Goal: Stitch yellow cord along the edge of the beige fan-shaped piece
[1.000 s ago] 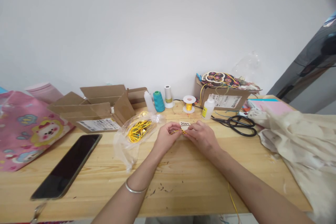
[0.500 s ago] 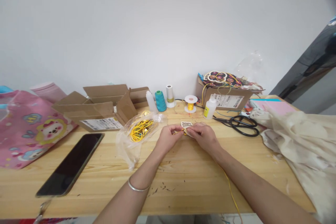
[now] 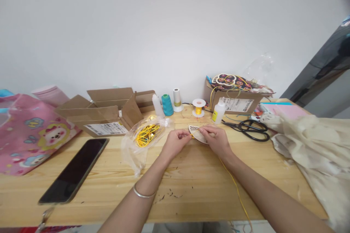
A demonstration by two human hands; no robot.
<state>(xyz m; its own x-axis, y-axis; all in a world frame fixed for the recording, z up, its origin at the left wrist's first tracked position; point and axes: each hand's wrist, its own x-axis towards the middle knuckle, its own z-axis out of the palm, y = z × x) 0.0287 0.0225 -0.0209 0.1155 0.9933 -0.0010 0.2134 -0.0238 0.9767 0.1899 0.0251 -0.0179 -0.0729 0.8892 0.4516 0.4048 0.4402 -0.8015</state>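
Observation:
Between my hands is a pale, flat, curved piece with dark cut-out slots (image 3: pixel 199 135), and yellow cord shows at its left edge. My right hand (image 3: pixel 215 139) grips the piece from the right, thumb and fingers on its upper face. With pinched fingertips, my left hand (image 3: pixel 179 141) holds the yellow cord at that left edge; the exact grip is too small to make out. A length of yellow cord (image 3: pixel 235 186) runs from under my right wrist over the table's front edge.
Behind my hands stand a yellow thread spool (image 3: pixel 198 110), a glue bottle (image 3: pixel 218 112) and a teal thread cone (image 3: pixel 167 105). Black scissors (image 3: pixel 250 129) lie right, near cream cloth (image 3: pixel 322 149). Left are a bag of yellow cord (image 3: pixel 147 135), a phone (image 3: pixel 73 171) and an open carton (image 3: pixel 95 114).
My right hand has shifted slightly right and its fingers have moved off the middle of the pale piece, so more of its face shows. My left hand stays nearly in place.

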